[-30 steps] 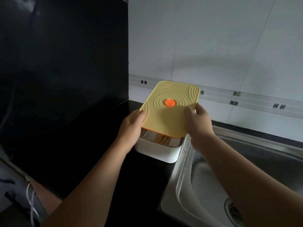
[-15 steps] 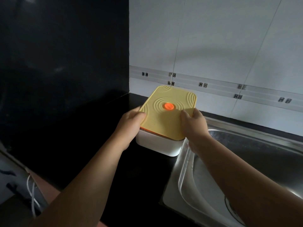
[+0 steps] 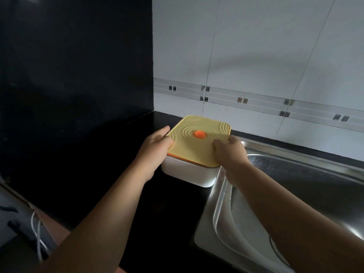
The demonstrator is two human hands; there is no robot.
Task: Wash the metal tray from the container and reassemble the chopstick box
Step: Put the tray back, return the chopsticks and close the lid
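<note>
A white chopstick box [image 3: 187, 173] stands on the black counter [image 3: 102, 164] beside the sink. Its yellow lid [image 3: 197, 142] with an orange button in the middle lies flat on the box. My left hand [image 3: 155, 148] grips the lid's left edge, thumb on top. My right hand [image 3: 230, 152] grips the lid's right edge, thumb on top. The inside of the box and the metal tray are hidden under the lid.
A steel sink [image 3: 295, 194] lies to the right of the box, its drain at the lower right. White tiled wall [image 3: 256, 56] rises behind. A dark panel [image 3: 74, 66] stands to the left. A white cable [image 3: 38, 233] hangs at the lower left.
The lid was tilted up over the open box, showing chopsticks inside; both hands lowered it and it now sits flat on the box.
</note>
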